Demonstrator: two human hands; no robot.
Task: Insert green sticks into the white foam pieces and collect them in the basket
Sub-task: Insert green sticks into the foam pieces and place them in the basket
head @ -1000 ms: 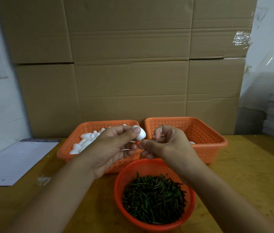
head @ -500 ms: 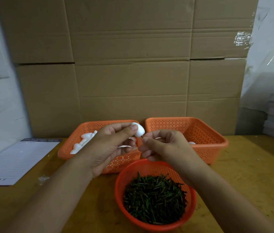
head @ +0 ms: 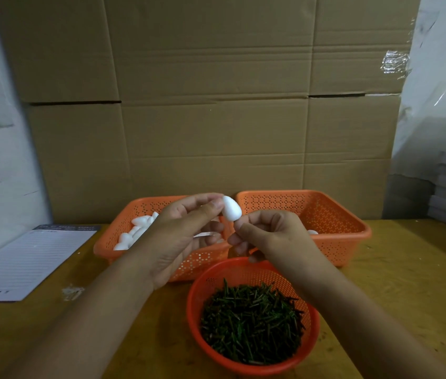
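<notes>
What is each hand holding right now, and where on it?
Left hand pinches the white foam piece at its wide upper end; right hand pinches at its narrow tip, stick hidden.

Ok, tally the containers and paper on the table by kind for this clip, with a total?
Rectangular orange baskets: 2, the left basket with loose foam pieces, the right basket nearly empty.
Round orange bowl of green sticks: 1.
Lined paper pad: 1.
Total: 4.
</notes>
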